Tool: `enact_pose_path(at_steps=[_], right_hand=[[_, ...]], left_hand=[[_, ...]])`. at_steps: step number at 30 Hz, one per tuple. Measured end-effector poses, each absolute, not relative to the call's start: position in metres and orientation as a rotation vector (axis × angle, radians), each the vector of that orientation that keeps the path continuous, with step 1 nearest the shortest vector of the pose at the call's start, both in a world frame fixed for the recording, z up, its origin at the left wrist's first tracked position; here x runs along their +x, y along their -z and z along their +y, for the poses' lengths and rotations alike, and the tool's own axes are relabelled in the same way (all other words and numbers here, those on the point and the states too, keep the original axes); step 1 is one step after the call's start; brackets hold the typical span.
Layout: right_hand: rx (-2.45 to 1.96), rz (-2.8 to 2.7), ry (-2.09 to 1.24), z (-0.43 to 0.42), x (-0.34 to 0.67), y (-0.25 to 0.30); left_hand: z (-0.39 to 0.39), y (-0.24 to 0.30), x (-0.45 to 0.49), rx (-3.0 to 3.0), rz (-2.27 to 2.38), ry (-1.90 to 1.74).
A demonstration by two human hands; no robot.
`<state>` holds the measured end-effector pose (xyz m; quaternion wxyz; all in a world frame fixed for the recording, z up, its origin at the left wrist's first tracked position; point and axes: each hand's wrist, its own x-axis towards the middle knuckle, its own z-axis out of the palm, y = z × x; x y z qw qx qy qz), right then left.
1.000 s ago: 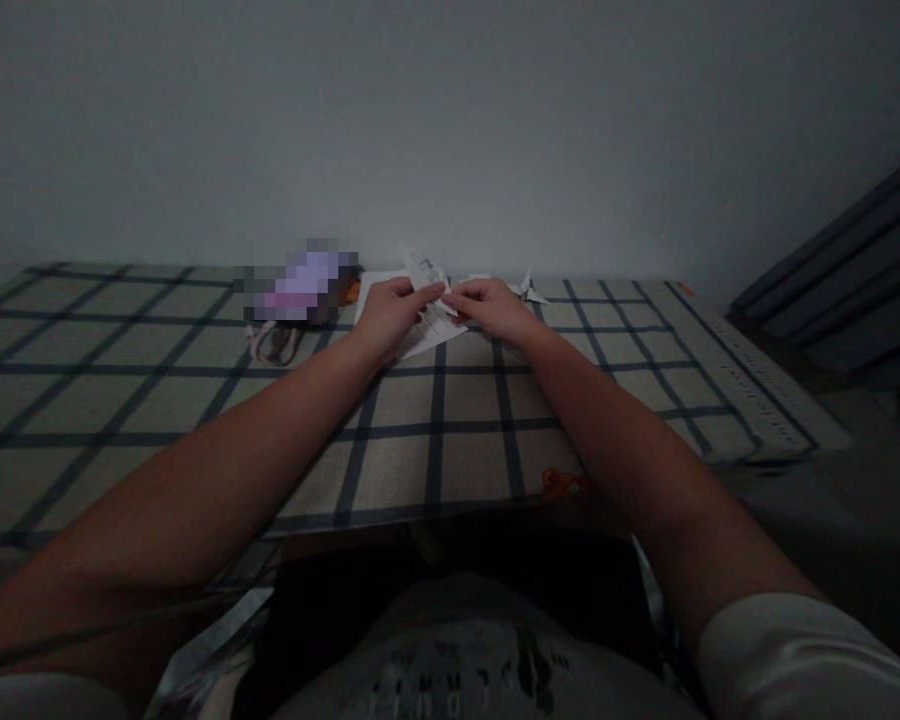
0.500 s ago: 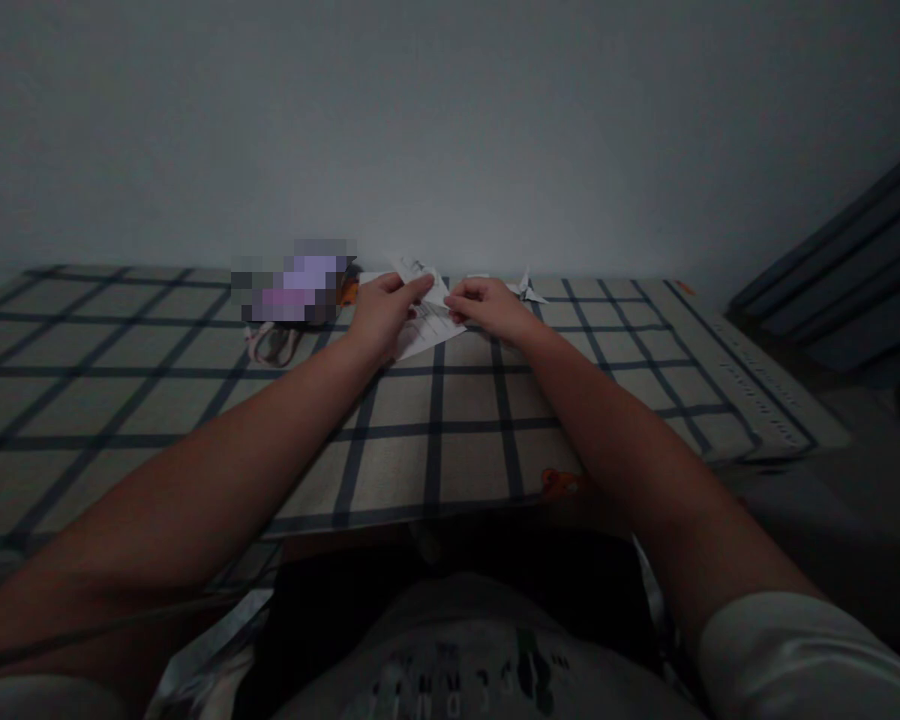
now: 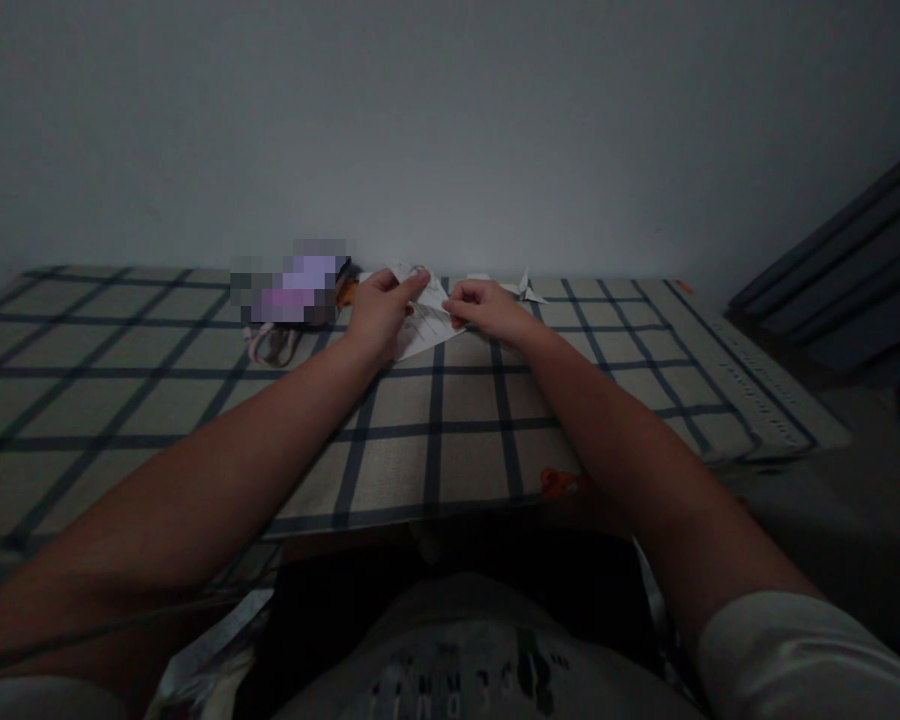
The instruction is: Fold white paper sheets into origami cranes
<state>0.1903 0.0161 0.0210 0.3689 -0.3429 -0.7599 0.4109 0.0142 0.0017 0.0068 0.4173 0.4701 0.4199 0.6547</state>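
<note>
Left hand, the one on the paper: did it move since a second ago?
Yes. Against the cloth's dark lines, the left hand has shifted slightly left, away from the right hand.

Wearer's-eye view: lone camera on person's head, set above and behind left hand point(image 3: 379, 315) and right hand point(image 3: 489, 308), facing forward and down. Lens sits close over shirt front point(image 3: 435, 640), seen below hands at bottom edge. Forearms point(image 3: 247, 450) stretch away from lens; hands appear small, just above mid-frame, well out from camera. Wide coverage takes in checked cloth point(image 3: 435, 460) to either side of hands, wall point(image 3: 450, 130) beyond them across upper frame, dark ridged surface point(image 3: 862, 270) far to right hand's outer side.
</note>
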Motion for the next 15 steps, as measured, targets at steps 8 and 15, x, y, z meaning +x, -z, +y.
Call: enact_pose_path(at_steps=[8, 15], right_hand=[[-0.899, -1.831, -1.164, 0.0183, 0.1897, -0.0192], [-0.907, -1.785, -1.212, 0.0181, 0.1899, -0.0188]], left_hand=[[0.0022, -0.0084, 0.0123, 1.065, 1.005, -1.636], [0.0013, -0.0104, 0.0119, 1.013, 1.039, -1.670]])
